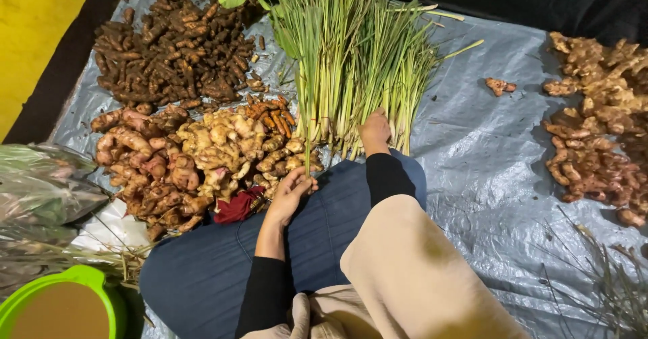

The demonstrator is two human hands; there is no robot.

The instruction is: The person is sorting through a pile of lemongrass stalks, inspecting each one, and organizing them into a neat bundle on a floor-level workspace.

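The left hand [291, 189] pinches one lemongrass stalk [308, 151] over the lap; the right hand [375, 132] grips the base of the lemongrass bundle [358, 62] lying on the grey tarp [486, 157]. Most stalks already lie gathered beside the ginger pile [223, 147].

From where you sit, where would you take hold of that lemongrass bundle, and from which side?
Probably at the pale butt ends of the lemongrass bundle, coming from the near side. The stalks fan out into loose green tops toward the far edge of the grey tarp, but the thick ends sit gathered close to the knee. The right hand is already there; the left hand pinches one stalk.
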